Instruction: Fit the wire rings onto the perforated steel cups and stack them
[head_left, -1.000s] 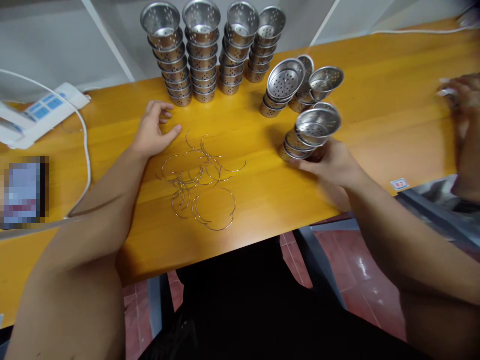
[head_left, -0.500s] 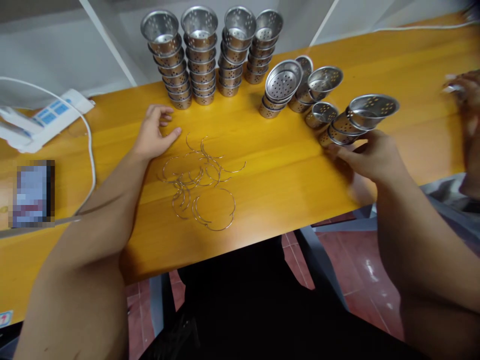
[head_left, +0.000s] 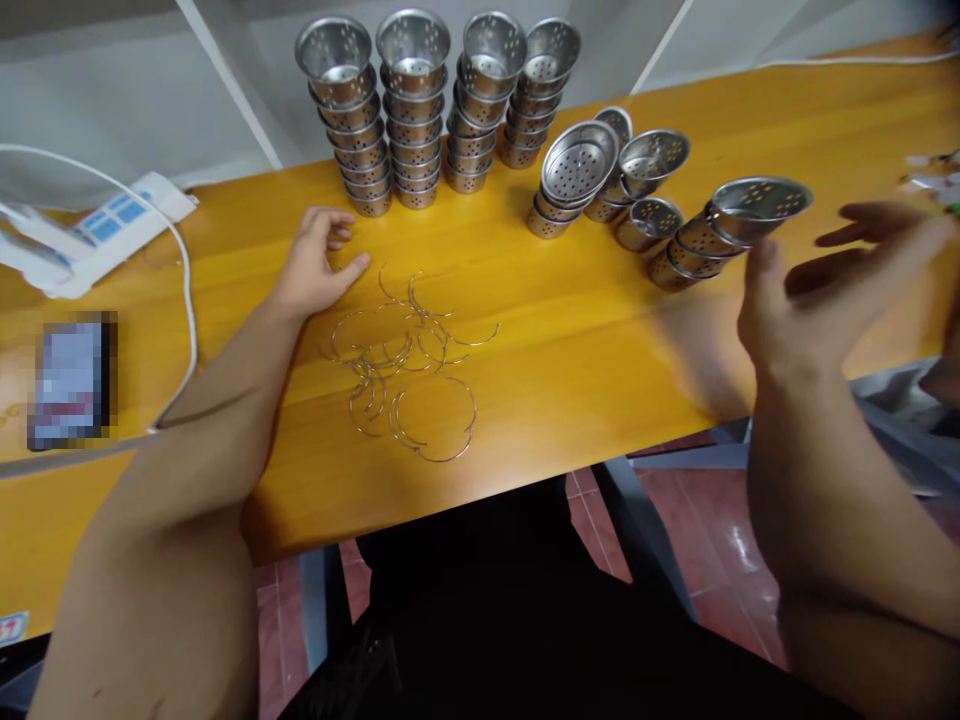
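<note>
A yellow wood-grain table (head_left: pixel 555 400) is standing over a red-tiled floor (head_left: pixel 720 520). Well apart, the left hand (head_left: pixel 319 262) is resting loosely curled near curved wires (head_left: pixel 409 347); the right hand (head_left: pixel 817 300) is hovering, spread, beside leaning perforated metal cups (head_left: pixel 709 232).

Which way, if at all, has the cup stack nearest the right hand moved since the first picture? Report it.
Yes: the cup stack has moved right, farther from the wire rings, which stayed put.

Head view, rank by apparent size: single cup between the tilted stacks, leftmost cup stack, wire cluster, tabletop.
1. Tabletop
2. Wire cluster, counting its whole spread
3. Leftmost cup stack
4. Single cup
</note>
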